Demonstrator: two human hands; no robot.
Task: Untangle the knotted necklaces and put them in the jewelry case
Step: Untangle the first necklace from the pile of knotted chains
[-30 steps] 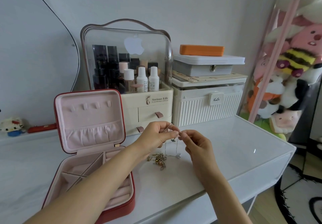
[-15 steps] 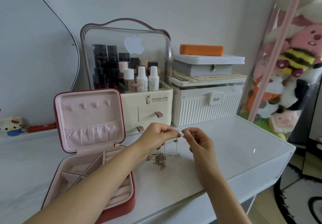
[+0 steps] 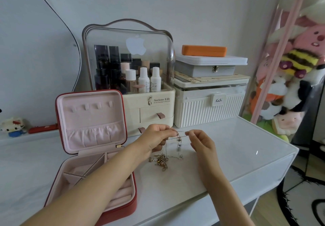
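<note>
Dangling thin knotted necklaces (image 3: 173, 148), pinched by both hands, tangled gold heap below.

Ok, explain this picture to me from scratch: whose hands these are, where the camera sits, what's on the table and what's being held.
There is no machine here. A person wears a camera on the head, looking down at their own hands. The left hand and right hand each pinch a thin necklace chain stretched between them; strands hang down to a tangled pile of necklaces on the white table. At the left lies an open red jewelry case, pink inside. Behind stand a cosmetics organizer and a white ribbed box.
</note>
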